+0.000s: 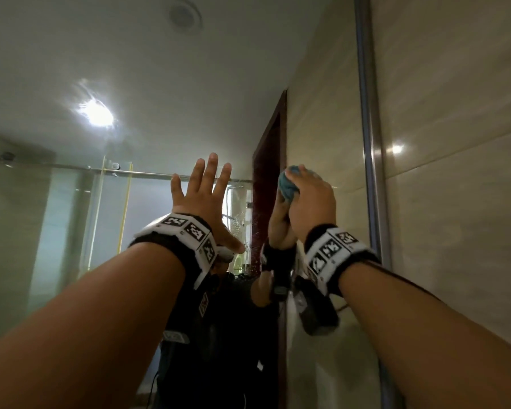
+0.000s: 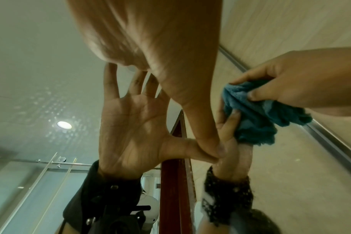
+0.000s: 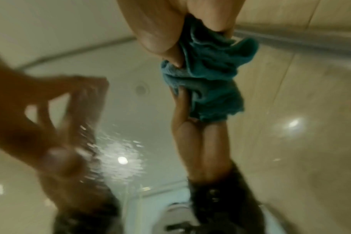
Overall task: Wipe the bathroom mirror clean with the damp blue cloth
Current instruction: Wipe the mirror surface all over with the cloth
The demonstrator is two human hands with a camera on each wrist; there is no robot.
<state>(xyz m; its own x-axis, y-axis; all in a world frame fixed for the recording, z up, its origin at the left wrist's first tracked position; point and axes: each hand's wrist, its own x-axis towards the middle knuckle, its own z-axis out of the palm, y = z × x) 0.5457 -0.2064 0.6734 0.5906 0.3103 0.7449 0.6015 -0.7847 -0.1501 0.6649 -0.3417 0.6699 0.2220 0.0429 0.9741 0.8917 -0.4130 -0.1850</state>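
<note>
The bathroom mirror [image 1: 106,69] fills the wall ahead, bounded on the right by a metal edge strip [image 1: 370,149]. My left hand [image 1: 202,196] lies flat against the glass with fingers spread straight, and its thumb tip [image 2: 208,148] meets its own reflection. My right hand [image 1: 311,202] grips the bunched blue cloth [image 1: 288,184] and presses it on the glass near the right edge, at about the left hand's height. In the left wrist view the cloth [image 2: 242,96] touches its reflection. In the right wrist view my fingers [image 3: 160,36] curl round the cloth [image 3: 208,63].
Beige tiled wall [image 1: 460,187] lies right of the metal strip. The mirror reflects a ceiling light [image 1: 96,113], a glass shower door with a rail [image 1: 71,166], a dark red door frame [image 1: 270,160] and my dark-clothed body. Water droplets speckle the glass [image 2: 50,110].
</note>
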